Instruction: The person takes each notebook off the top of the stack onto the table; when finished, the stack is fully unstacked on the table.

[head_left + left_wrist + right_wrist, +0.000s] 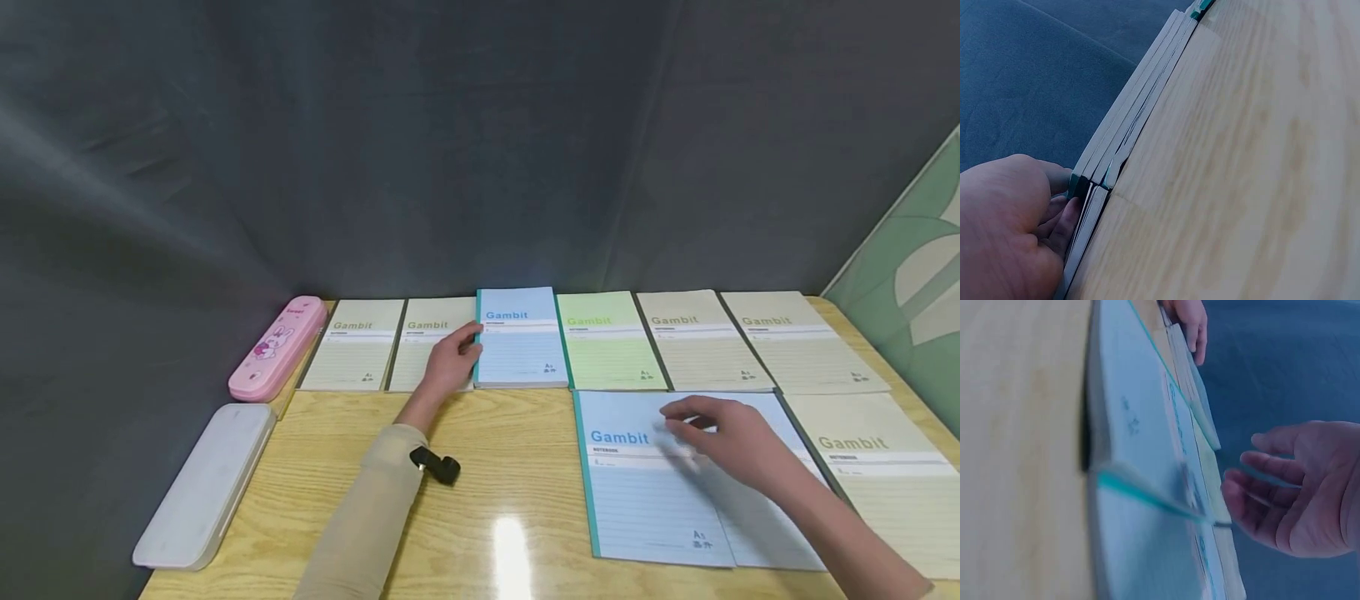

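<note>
Right hand (1300, 490): at right, palm partly toward camera, fingers loosely bent, dark cloth (1279, 369) behind. Upper blue notebook (1132, 381) and lower blue notebook (1141, 559): adjoining at center, with teal spine (1138, 494) along the boundary. Stack (1186, 369): beyond upper blue notebook, near top. Left hand (1189, 322): at top edge, partly cropped, fingers downward, just beside stack. Table (1022, 456): at left, pale wood, blurred.

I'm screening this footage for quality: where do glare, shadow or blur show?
Head view: bright glare on the wooden table, a soft shadow across the front blue notebooks; right wrist view: their lettering looks smeared by blur; left wrist view: no strong glare, but the table's grain looks soft.
</note>
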### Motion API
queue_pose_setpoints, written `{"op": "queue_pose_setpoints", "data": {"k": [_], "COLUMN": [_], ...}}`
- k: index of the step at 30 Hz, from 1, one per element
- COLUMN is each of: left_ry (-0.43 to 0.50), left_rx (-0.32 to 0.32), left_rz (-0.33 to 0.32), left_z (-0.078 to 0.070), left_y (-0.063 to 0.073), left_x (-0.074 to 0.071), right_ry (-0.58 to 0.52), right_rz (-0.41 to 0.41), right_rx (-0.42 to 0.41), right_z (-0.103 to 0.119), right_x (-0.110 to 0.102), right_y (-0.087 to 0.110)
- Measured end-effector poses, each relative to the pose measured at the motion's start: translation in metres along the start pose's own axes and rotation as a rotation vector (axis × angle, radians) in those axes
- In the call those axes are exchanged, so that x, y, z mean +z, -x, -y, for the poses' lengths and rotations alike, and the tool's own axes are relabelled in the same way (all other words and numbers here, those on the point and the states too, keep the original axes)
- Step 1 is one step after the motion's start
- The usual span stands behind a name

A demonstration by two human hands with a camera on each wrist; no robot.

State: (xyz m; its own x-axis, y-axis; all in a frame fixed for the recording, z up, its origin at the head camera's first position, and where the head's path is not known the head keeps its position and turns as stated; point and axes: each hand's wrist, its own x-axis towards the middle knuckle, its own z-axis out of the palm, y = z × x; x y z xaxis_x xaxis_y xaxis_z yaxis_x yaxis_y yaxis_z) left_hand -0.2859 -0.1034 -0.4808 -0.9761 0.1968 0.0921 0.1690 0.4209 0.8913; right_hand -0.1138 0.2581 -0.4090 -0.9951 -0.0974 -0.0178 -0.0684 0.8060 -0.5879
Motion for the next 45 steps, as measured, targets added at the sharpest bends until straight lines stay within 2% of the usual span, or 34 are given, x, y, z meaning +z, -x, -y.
{"op": "queue_pose_setpoints", "data": {"k": [4, 6, 9, 13, 16, 24, 32, 37, 42, 45], "left_ry": [0.005, 0.001, -0.008, -0.013, -0.012, -0.001, 0.012, -0.001, -0.004, -0.006], "left_rx": [-0.006, -0.005, 0.0, 0.003, 0.004, 0.008, 0.008, 0.013, 0.016, 0.006], "left_rz": [0.006, 0.007, -0.006, -0.016, -0.013, -0.004, -0.009, -0.013, -0.008, -0.009], "left_z": [0.001, 0.001, 0.002, 0.003, 0.003, 0.0, 0.002, 0.003, 0.002, 0.002], "left_y": [0.0, -0.001, -0.002, -0.003, -0.002, -0.001, -0.002, -0.002, -0.001, -0.001], "left_x": [0.004, 0.006, 0.008, 0.009, 0.008, 0.005, 0.003, 0.003, 0.001, 0.0], "right_ry": [-0.318, -0.437, -0.496, -0.519, -0.474, -0.242, -0.039, 0.001, -0.018, -0.038], "right_rz": [0.143, 0.189, 0.195, 0.168, 0.145, 0.066, -0.084, -0.099, -0.089, -0.094], "right_rx": [0.045, 0.073, 0.073, 0.067, 0.08, 0.146, 0.084, 0.086, 0.132, 0.13], "right_z": [0.012, 0.018, 0.028, 0.038, 0.046, 0.064, 0.066, 0.068, 0.072, 0.072], "right_x": [0.009, 0.015, 0.025, 0.039, 0.05, 0.071, 0.088, 0.09, 0.088, 0.087], "right_y": [-0.023, -0.035, -0.054, -0.08, -0.1, -0.144, -0.17, -0.178, -0.184, -0.186]}}
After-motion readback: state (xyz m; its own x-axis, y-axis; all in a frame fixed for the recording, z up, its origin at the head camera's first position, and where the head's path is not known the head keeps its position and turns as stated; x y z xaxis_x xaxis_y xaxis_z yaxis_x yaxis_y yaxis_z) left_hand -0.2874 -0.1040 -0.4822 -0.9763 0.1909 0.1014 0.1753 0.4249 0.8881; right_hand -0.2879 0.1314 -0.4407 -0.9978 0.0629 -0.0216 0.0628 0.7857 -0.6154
